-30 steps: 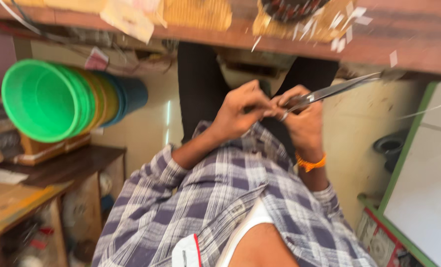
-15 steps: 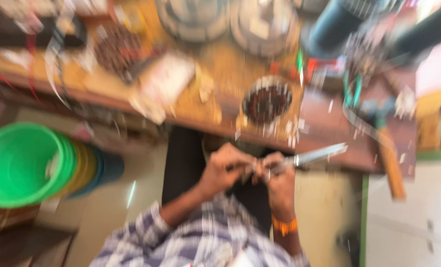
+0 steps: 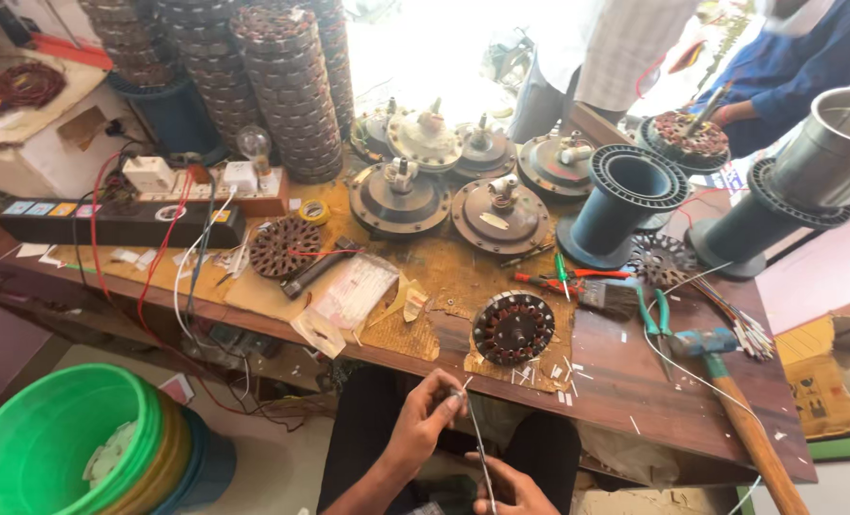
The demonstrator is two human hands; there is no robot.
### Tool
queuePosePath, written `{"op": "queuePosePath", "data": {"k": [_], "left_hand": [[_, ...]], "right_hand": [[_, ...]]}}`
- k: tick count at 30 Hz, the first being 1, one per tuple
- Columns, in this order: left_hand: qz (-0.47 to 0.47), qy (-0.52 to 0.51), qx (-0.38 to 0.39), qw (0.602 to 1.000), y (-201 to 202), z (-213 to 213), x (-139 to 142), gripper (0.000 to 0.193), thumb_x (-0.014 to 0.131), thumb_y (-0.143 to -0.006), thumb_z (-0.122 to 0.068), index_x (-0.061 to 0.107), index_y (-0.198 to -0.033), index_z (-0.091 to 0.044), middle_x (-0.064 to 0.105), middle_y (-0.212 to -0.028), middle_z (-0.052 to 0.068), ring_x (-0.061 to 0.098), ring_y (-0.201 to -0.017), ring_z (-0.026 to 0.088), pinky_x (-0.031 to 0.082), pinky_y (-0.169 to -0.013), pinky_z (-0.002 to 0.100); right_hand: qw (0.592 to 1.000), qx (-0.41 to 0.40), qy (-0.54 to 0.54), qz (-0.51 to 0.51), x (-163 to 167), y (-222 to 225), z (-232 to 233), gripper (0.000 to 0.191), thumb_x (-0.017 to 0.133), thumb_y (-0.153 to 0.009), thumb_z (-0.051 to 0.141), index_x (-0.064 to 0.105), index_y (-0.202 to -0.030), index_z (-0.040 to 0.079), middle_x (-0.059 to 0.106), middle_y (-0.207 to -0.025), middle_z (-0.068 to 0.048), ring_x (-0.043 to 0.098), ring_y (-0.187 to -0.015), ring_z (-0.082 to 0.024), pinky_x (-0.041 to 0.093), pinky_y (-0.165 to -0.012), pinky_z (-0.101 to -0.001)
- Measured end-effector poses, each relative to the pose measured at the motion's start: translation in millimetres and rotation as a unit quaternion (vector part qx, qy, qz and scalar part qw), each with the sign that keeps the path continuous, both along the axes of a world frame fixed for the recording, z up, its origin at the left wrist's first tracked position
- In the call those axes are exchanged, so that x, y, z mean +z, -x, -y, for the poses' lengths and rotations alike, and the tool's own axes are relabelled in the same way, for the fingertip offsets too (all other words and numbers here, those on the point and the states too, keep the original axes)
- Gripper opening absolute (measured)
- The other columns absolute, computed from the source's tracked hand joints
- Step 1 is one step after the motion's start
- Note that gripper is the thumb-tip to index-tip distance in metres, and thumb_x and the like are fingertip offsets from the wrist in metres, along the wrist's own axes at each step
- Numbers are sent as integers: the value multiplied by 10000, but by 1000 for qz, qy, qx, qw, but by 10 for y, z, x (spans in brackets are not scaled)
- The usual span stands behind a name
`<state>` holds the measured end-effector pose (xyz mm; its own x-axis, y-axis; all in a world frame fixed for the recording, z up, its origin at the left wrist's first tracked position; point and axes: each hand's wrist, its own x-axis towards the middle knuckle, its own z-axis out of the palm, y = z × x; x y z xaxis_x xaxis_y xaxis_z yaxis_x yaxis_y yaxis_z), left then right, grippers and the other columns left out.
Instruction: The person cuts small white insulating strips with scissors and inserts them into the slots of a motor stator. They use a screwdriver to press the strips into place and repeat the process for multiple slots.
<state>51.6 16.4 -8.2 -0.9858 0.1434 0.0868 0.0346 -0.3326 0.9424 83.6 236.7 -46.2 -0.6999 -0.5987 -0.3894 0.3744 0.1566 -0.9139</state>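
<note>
Both hands (image 3: 463,448) now below workbench (image 3: 634,381), pinching thin strip (image 3: 479,448).

2 bare hands, low in the head view, held close together over the lap. Left hand (image 3: 425,420) — raised, fingertips (image 3: 455,398) pinched shut, forearm angled up from below. Right hand (image 3: 503,488) — lower, palm up, fingers curled, partly cut off.

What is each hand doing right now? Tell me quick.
Left hand: closed, pinching the top of a thin strip.
Right hand: closed around the lower part of the same strip.
</note>
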Motion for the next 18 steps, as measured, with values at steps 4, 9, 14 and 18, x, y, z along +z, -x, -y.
{"op": "queuePosePath", "data": {"k": [4,9,14,18], "left_hand": [[-58,48,45,996,-66,-24,10,22,576,-1051,-45,590,-1060,-30,573,-869,18,528,-804,66,449,-727,232],[46,2,21,999,-61,-61,74,191,631,-974,-54,604,-1163,-47,707,-881,53,679,-869,86,545,-818,231],[79,-2,41,996,-66,-22,125,311,671,-959,-94,595,-1257,-45,794,-933,121,710,-872,99,518,-771,235],[116,-33,36,992,5,5,136,289,664,-948,-141,621,-1214,-37,804,-936,125,713,-775,128,517,-706,259]], "right_hand": [[998,-60,-18,-14,-11,-92,-96,731,871,-779,208,562,-1439,137,629,-834,0,603,-785,-96,486,-709,-255],[995,-94,-9,-28,153,-158,-278,603,814,-828,211,612,-1380,77,609,-802,0,567,-717,-97,489,-662,-260],[995,-101,0,-3,151,-213,-343,557,801,-846,195,629,-1357,56,603,-798,-7,550,-714,-93,473,-658,-256],[996,-84,-21,-24,25,-147,-349,560,800,-834,211,630,-1352,79,575,-740,-9,567,-666,-106,469,-611,-266]]}}
